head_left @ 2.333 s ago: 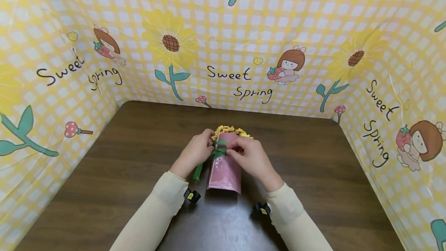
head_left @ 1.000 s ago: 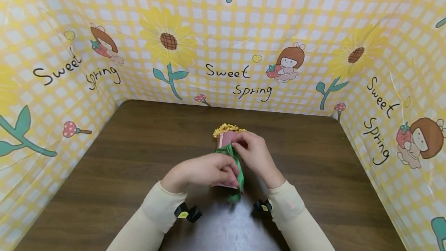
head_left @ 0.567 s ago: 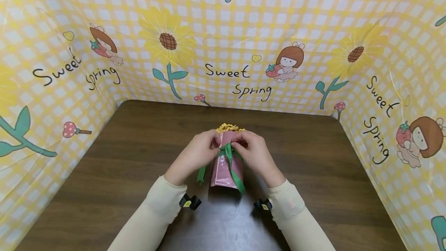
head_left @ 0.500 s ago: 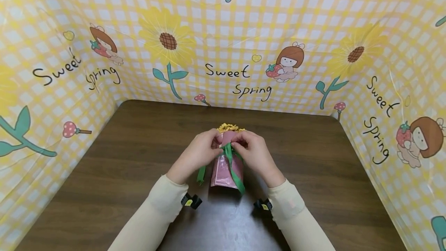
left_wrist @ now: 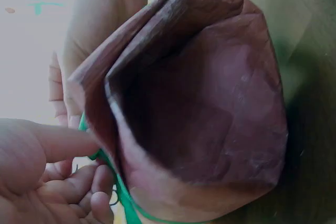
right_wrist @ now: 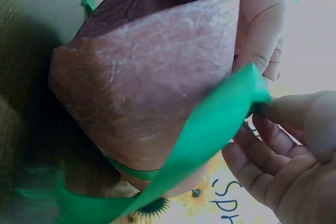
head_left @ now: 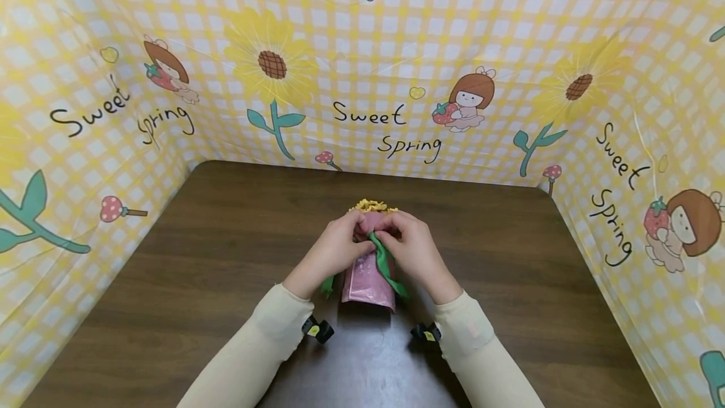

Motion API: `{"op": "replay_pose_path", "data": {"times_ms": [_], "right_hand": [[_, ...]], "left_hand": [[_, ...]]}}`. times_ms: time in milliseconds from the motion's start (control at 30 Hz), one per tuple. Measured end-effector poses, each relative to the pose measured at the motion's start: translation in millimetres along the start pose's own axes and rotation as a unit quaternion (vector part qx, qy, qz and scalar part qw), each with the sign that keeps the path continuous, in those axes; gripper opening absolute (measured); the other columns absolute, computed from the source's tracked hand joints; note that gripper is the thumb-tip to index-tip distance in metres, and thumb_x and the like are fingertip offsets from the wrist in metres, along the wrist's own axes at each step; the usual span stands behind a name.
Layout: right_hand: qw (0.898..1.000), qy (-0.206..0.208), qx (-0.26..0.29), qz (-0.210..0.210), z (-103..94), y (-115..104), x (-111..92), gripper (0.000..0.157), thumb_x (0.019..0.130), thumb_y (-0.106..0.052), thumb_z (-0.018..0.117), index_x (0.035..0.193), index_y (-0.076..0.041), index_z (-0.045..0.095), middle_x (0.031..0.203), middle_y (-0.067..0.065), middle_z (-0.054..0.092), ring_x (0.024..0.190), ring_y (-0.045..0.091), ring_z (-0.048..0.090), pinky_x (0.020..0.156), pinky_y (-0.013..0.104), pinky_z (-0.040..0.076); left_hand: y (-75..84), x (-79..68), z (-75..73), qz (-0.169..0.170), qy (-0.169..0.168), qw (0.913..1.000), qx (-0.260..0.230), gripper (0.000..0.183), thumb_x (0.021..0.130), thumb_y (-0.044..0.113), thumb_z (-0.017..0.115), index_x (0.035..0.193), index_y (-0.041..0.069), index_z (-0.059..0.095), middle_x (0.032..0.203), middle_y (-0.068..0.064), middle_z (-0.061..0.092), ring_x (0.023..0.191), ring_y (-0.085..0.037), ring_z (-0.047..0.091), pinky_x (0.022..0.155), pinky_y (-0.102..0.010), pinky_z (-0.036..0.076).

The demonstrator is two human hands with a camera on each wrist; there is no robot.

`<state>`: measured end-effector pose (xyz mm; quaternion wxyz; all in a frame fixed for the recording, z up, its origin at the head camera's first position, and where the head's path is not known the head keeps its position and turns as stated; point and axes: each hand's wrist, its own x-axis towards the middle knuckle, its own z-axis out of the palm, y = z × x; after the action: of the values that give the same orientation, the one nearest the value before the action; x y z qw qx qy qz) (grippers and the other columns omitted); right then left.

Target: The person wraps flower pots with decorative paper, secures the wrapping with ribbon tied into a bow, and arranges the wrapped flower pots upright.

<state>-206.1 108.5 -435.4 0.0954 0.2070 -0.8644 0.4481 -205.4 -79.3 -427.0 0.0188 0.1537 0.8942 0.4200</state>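
A bouquet of yellow flowers [head_left: 370, 205] wrapped in pink paper [head_left: 368, 285] lies on the table, its hollow lower end towards me. Green ribbon [head_left: 382, 258] goes round the wrap, with a loose tail hanging down the front to the right. My left hand [head_left: 331, 247] pinches the ribbon near the knot; its fingertips are partly hidden. In the right wrist view, my right hand [right_wrist: 294, 153] pinches the broad ribbon tail between thumb and fingers. The left wrist view shows the open paper end [left_wrist: 199, 103] and the ribbon [left_wrist: 123, 192] beside the left fingers.
The brown wooden table [head_left: 226, 232] has a yellow checked cloth [head_left: 362, 49] with printed flowers and lettering standing round its back and sides. Another ribbon end [head_left: 328, 285] hangs left of the wrap. Black wrist cameras [head_left: 320, 330] sit below both hands.
The left hand dropped over the wrap's front, laying a ribbon tail down it, then returned to the knot and moved slightly right. The tail has since swung right. The right hand stays near the knot.
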Motion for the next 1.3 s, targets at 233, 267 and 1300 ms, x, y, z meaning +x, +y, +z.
{"op": "replay_pose_path", "data": {"times_ms": [233, 267, 1300], "right_hand": [[1.0, 0.006, 0.005, 0.012, 0.1, 1.0, 0.9, 0.005, 0.092, -0.012, 0.078, 0.094, -0.013, 0.073, 0.097, 0.0, 0.069, 0.086, 0.013, 0.064, 0.076, 0.033, 0.056], [1.0, 0.003, 0.011, 0.015, 0.2, 1.3, 1.0, 0.005, 0.092, -0.012, 0.078, 0.094, -0.013, 0.074, 0.096, 0.0, 0.069, 0.086, 0.013, 0.063, 0.075, 0.032, 0.055], [0.991, -0.028, 0.1, 0.09, 0.0, 12.4, 4.5, 0.01, 0.094, -0.002, 0.072, 0.092, -0.011, 0.068, 0.096, 0.004, 0.071, 0.087, 0.017, 0.063, 0.072, 0.027, 0.053]], "left_hand": [[-0.1, 0.8, 7.6, -0.009, 0.026, 0.9996, -0.001, 0.023, 0.089, 0.013, 0.079, 0.101, 0.012, 0.059, 0.091, -0.002, 0.065, 0.083, -0.015, 0.062, 0.072, -0.031, 0.054], [-0.3, 1.0, 8.4, -0.011, 0.026, 0.9996, 0.001, 0.023, 0.089, 0.013, 0.078, 0.101, 0.012, 0.059, 0.091, -0.002, 0.065, 0.082, -0.015, 0.062, 0.072, -0.031, 0.054], [-4.3, 2.7, 14.6, 0.042, 0.011, 0.9989, 0.018, 0.016, 0.091, 0.015, 0.075, 0.099, 0.015, 0.061, 0.079, 0.0, 0.059, 0.068, -0.013, 0.054, 0.059, -0.027, 0.047]]}}
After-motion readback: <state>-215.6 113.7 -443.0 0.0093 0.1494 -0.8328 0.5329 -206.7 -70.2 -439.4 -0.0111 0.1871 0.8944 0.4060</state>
